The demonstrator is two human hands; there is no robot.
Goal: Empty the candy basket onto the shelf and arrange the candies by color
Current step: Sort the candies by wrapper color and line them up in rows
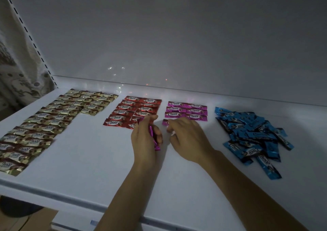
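On the white shelf (92,160) lie candies sorted by colour. Gold candies (53,117) fill rows at the left, and red candies (134,110) sit in two columns in the middle. Purple candies (187,110) form two short columns right of them, while blue candies (251,133) lie in a loose heap at the right. My left hand (145,140) grips a few purple candies (153,137) upright. My right hand (187,137) lies over the shelf below the purple rows, its fingertips on one purple candy (165,122). No basket is in view.
The shelf's white back wall (177,36) rises behind the candies. A slotted upright rail (30,36) and a patterned curtain (16,75) stand at the left. The shelf's front edge (70,197) runs below my forearms, with a brown floor beneath.
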